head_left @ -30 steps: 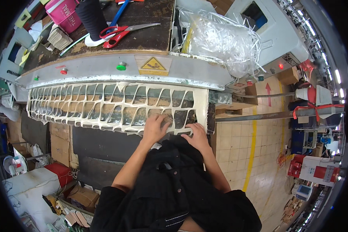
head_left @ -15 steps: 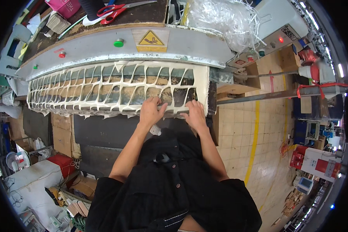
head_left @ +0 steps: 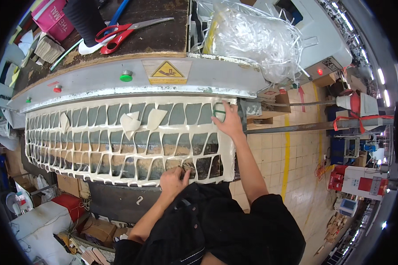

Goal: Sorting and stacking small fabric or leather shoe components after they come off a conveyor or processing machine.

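Observation:
A cream sheet (head_left: 227, 152), punched full of holes into a net of thin strips, lies over the worn cutting board (head_left: 119, 150). At its near edge my left hand (head_left: 173, 181) has its fingers curled and its thumb close, gripping the netting; the fingertips are partly hidden. My right hand (head_left: 229, 123) reaches to the sheet's far right corner. Its thumb and fingers close round a small green-edged cutting die (head_left: 219, 111), which stands on the cream material. Loose cut cream pieces (head_left: 130, 123) lie on the netting to the left.
Behind the sheet runs a grey machine beam (head_left: 97, 84) with a green button (head_left: 126, 76). Red-handled scissors (head_left: 117, 37) and a dark thread cone (head_left: 82, 20) are on the shelf above it. A bag of clear plastic strips (head_left: 252, 37) stands at the back right. Metal bars (head_left: 296, 127) jut out rightward.
The netted sheet has come nearer to me, uncovering more of it and some loose cut pieces. My right hand has left the near edge for the far right corner and now holds the cutting die.

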A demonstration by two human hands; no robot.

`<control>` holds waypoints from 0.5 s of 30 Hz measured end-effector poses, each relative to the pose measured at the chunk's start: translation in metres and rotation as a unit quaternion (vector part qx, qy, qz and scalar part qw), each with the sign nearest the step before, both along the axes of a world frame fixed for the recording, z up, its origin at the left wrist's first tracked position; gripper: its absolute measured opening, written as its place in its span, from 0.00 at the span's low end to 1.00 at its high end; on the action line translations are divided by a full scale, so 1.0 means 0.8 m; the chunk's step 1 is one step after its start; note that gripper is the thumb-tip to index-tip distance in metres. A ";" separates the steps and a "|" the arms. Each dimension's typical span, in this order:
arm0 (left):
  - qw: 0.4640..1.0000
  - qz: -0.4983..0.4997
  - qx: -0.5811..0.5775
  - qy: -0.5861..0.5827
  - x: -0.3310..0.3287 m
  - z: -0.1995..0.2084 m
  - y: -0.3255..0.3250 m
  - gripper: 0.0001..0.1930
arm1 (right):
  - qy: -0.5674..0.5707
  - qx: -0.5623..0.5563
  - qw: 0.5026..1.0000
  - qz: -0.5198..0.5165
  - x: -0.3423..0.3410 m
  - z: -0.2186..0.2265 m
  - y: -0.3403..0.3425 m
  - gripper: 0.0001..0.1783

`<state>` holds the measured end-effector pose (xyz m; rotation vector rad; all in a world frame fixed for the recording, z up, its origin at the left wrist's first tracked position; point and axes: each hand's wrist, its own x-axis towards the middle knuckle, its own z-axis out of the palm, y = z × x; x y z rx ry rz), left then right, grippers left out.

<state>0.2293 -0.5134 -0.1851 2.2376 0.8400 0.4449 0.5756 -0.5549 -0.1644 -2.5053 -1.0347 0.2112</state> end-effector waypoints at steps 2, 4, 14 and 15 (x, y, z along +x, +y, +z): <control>1.000 0.005 -0.005 0.004 -0.010 -0.010 0.000 0.18 | 0.037 -0.053 0.998 0.010 0.006 0.004 0.019 0.47; 1.000 0.006 -0.019 0.020 -0.013 -0.016 -0.003 0.18 | 0.071 -0.110 0.991 0.022 0.011 -0.003 0.019 0.47; 0.993 0.052 -0.098 -0.035 -0.016 -0.019 -0.002 0.09 | 0.350 0.295 0.888 -0.041 0.019 -0.002 -0.115 0.27; 0.991 0.070 -0.071 -0.091 -0.012 -0.026 -0.004 0.09 | 0.326 0.308 0.890 -0.087 0.002 0.003 -0.120 0.26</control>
